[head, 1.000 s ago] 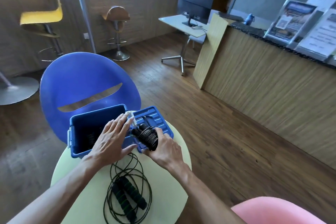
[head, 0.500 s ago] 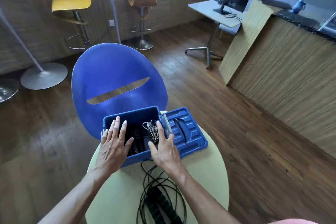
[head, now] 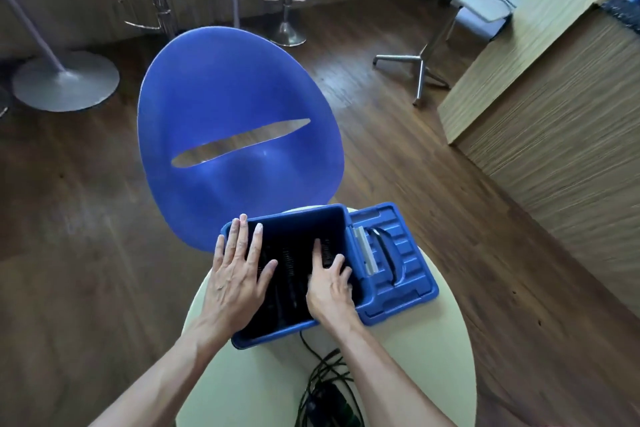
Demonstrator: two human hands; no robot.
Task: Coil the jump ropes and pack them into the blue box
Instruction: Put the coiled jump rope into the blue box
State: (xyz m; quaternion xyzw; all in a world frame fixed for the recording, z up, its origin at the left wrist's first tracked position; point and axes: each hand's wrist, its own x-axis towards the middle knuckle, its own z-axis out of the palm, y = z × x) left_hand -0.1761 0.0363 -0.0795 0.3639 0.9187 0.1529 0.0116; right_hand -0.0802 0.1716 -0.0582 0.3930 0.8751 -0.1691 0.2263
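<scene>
Rope comes first: a coiled jump rope (head: 327, 253) now sits down inside the blue box (head: 298, 331), at the box's right side, where a second ago we were holding it above the box's hinge edge. Our right hand (head: 330, 282) has followed it in; the fingers reach into the dark interior and rest on or around the coil, but we cannot tell whether they grip it or only press it down. More dark coils (head: 287, 263) show toward the middle of the box, though the shade hides how many ropes they make.

Our left hand (head: 237, 274) lies flat and relaxed over the box's left rim, fingers straight, holding nothing and steadying the box. It has shifted from the front of the box to that rim.

We judge that this rope is as good as packed, and the right hand only needs to settle it and come out.

The lid (head: 394, 270) lies open to the right of the box, hinged to it. On the near side of the box, on the pale round tabletop (head: 415, 350), a second jump rope (head: 325, 388) with green cord lies loose and uncoiled, so the task is not finished. Beyond the box stands a blue chair (head: 235, 107).
</scene>
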